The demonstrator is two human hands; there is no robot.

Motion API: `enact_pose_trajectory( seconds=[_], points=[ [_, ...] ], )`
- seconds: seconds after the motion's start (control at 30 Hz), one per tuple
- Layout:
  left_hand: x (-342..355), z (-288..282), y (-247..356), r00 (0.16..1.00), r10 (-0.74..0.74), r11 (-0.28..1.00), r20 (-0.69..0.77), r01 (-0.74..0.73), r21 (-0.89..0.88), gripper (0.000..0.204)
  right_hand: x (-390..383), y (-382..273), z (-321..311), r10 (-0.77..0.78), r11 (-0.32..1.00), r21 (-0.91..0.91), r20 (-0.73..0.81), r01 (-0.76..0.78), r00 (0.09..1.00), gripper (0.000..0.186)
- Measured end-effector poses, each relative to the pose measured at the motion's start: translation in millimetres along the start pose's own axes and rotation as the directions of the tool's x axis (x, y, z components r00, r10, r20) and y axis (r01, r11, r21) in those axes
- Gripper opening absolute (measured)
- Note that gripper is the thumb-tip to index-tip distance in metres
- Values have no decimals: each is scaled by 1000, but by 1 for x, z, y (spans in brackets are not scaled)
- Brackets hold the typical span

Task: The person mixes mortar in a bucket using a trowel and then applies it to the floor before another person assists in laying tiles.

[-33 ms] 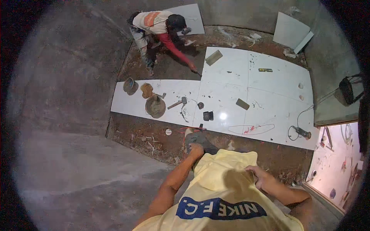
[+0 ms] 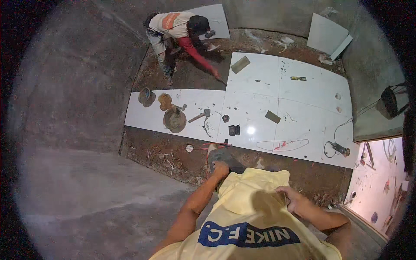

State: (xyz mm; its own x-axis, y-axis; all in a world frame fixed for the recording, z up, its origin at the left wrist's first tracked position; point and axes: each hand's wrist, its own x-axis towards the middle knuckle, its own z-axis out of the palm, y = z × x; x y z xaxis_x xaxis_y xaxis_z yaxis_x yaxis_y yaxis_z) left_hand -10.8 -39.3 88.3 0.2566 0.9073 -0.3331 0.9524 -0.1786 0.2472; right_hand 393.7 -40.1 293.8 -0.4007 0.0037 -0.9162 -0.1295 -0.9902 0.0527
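Note:
My left hand (image 2: 221, 168) rests on my dark-clad knee (image 2: 222, 157), appearing to hold nothing. Beside the edge of my yellow shirt (image 2: 253, 186), my right hand (image 2: 291, 198) has a finger stretched along the cloth; nothing shows in it. Beyond my knees lie large white floor tiles (image 2: 251, 106). On them are a mallet (image 2: 200, 115), a bucket (image 2: 175, 120), a brown sponge-like lump (image 2: 165, 102), a smaller bucket (image 2: 147, 97) and a black block-like object (image 2: 234, 130). Across the floor, a co-worker (image 2: 177, 30) bends, reaching a small tool to a tile edge.
An angle grinder (image 2: 339, 149) with a cord lies at the right. Two blocks (image 2: 237, 65) and a spirit level (image 2: 298, 79) lie on the tiles. Loose tiles lean on the far wall (image 2: 326, 37). A doorway (image 2: 381, 173) opens at the right. Red string (image 2: 209, 148) crosses the soil.

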Motion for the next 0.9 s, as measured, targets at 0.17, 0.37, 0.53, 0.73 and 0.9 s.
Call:
enact_pose_trajectory(
  seconds=[0.17,0.37,0.53,0.73,0.9],
  points=[
    [-2,2,8,977,-193,915,86,148,374,26,1,-1,-1,-107,970,-209,99,125,989,18],
    [4,-11,10,956,-185,938,228,102,332,29,-16,-3,12,-113,989,-87,87,120,990,18],
    [14,-42,32,936,-94,978,339,24,206,31,0,11,-31,-222,944,-177,284,278,933,56],
    [-2,-3,2,978,-140,932,154,78,353,31,-20,5,-15,-414,506,-558,511,657,753,70],
    [4,-11,9,992,36,962,120,-67,264,31,-16,9,-10,-364,857,-289,246,426,898,35]
  ],
)
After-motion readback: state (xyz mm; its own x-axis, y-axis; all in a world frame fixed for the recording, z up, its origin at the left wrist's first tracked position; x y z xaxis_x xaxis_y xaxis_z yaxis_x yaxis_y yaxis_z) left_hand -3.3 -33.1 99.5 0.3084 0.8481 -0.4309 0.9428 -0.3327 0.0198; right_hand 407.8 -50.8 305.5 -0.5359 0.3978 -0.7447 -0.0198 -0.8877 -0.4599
